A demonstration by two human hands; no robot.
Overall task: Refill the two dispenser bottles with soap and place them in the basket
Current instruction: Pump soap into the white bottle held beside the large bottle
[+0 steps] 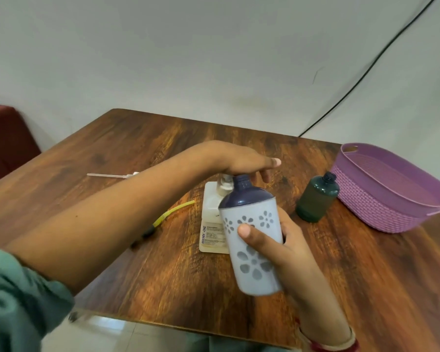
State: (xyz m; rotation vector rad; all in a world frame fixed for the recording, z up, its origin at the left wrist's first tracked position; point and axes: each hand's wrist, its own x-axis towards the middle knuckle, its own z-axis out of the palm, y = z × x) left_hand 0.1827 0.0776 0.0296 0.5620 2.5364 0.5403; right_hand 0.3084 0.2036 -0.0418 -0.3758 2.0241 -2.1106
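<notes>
right hand (287, 242) grips floral dispenser bottle (252, 252), open neck right beside soap pump (225, 185); left hand (239, 158) flat on pump, fingers straight

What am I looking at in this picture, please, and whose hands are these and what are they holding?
There is no machine here. A single camera worn on a person's head looks forward and down, so both arms belong to the wearer.

The left hand reaches across and rests on the pump of a cream soap bottle, which stands on the wooden table. The right hand grips a white flowered bottle with a dark top. Its neck is open, and it is tilted towards that pump.

Also on the table is a dark green bottle, upright and uncapped, beside a purple basket. Further left lie two loose pumps, a yellow-tube pump and a white-tube pump.
</notes>
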